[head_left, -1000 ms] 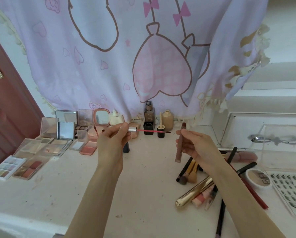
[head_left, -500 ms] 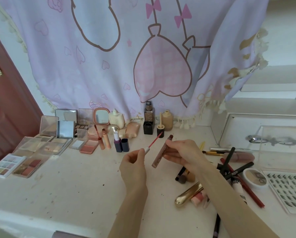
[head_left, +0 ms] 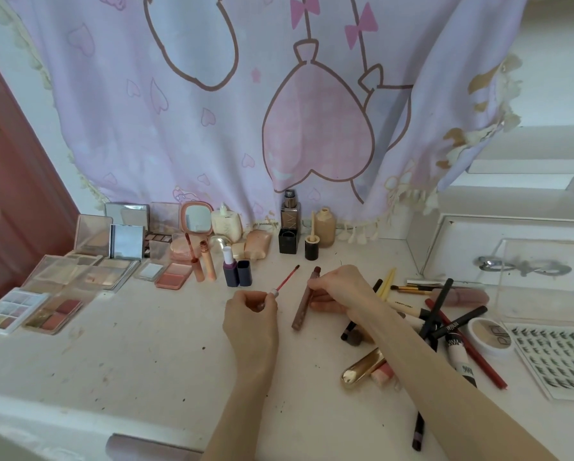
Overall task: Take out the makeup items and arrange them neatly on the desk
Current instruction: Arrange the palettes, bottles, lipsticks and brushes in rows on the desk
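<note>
At the near edge a purplish rounded object [head_left: 139, 445] pokes up from under the desk [head_left: 129, 354], cut off by the frame; what it is cannot be told. Two bare forearms rise from the bottom. On the near right a dark pencil [head_left: 418, 430] lies partly under the right forearm, and a gold tube [head_left: 360, 367] with a pink item beside it is half hidden by the same arm.

The left hand [head_left: 250, 314] curls round the cap of a lip gloss wand [head_left: 285, 281]; the cap is buried in the fingers, only its white collar and the red stem show, the tip tilted up and right. Just beside it the right hand [head_left: 337, 289] pinches the upper part of the brown lip gloss tube [head_left: 304, 301], which slants with its open neck up and its base near the desk; whether the base touches is unclear.

Right of that hand lies a crossed heap of pencils and brushes [head_left: 445, 314], then a round compact [head_left: 490, 336] and a sheet of false lashes [head_left: 558, 364] cut by the frame edge.

Farther left sit open palettes [head_left: 56, 307], and behind, lipsticks [head_left: 237, 269], a small mirror [head_left: 196, 218] and foundation bottles [head_left: 324, 227] stand before a lilac curtain [head_left: 212, 111]. At far right a clear box [head_left: 545, 274] blurs what lies in it.
</note>
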